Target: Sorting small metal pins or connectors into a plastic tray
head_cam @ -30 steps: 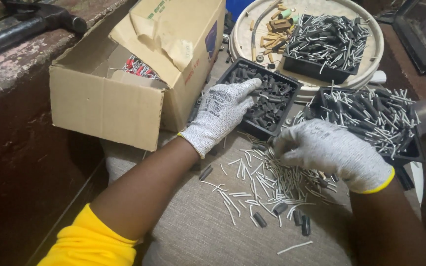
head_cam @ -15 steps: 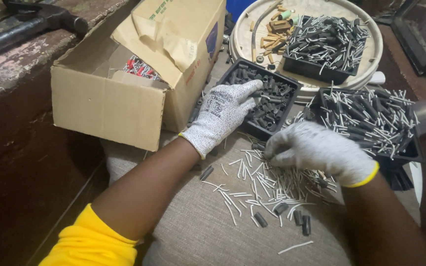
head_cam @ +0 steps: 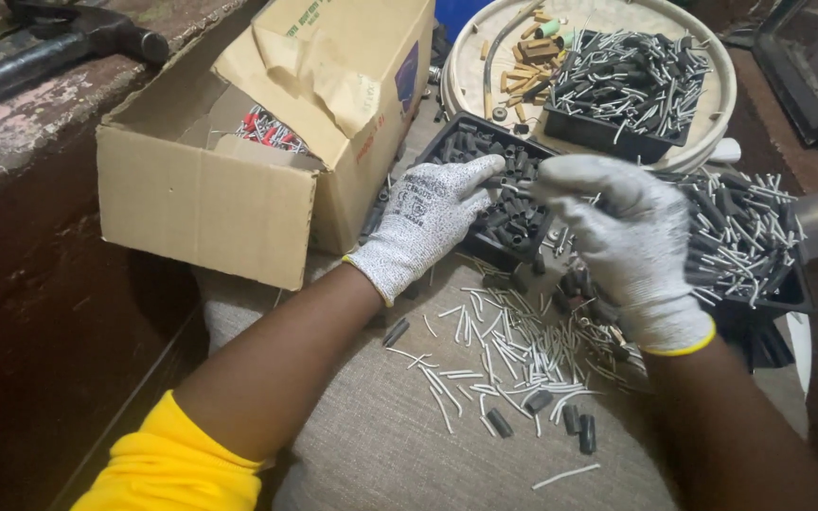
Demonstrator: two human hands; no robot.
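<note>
- Two gloved hands meet over the near black tray [head_cam: 485, 248] of short dark sleeves [head_cam: 513, 213]: the left hand [head_cam: 428, 220] has its fingers curled at the tray's edge, pinching what looks like one dark piece, and the right hand [head_cam: 622, 237] has its fingertips drawn together toward the same spot, though what they grip is too small to tell.
- Many thin white pins [head_cam: 508, 345] lie loose on the grey woven worktop [head_cam: 371, 445] just below the hands, with a few stray dark sleeves [head_cam: 579, 426] among them.
- Done, by my reading: two other black trays, one at the right [head_cam: 759, 284] and one on the round cream tray [head_cam: 712, 104], are heaped with dark pieces carrying white pins.
- Left, as I judge it: the loose pile and the tray of bare sleeves are both still large, so the work looks well under way but far from finished.
- Beside the left arm stands an open cardboard box [head_cam: 201, 199].
</note>
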